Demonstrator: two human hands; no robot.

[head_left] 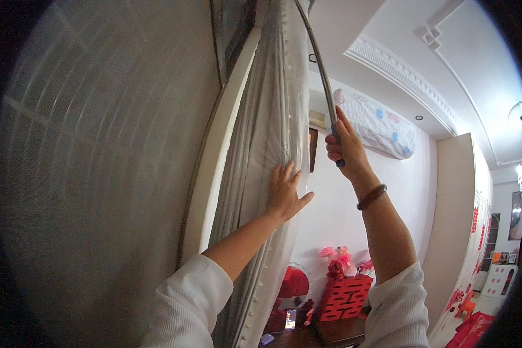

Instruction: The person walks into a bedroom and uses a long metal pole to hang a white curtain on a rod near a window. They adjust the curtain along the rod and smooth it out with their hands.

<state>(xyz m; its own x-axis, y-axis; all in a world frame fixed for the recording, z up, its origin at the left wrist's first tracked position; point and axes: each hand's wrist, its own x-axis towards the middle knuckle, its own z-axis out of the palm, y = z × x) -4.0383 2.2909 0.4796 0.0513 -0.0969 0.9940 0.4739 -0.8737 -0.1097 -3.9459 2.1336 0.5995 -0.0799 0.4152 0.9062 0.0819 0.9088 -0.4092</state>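
A gathered grey curtain with a sheer, pom-pom-edged layer [261,130] hangs in front of me from top to bottom. My left hand [286,193] rests against it, fingers spread and nothing gripped. To the right, my right hand [346,145] is closed around the dark handle of a long thin metal rod [319,52]. The rod slants up and left past the curtain's edge, and its top end is out of view. A brown bracelet [372,197] circles my right wrist.
A window frame [209,182] runs left of the curtain. Behind stand a covered wall air conditioner [376,124], a dark wooden table [341,331] with a red decorative box [346,298] and artificial flowers [342,263], and a tall wardrobe [450,209].
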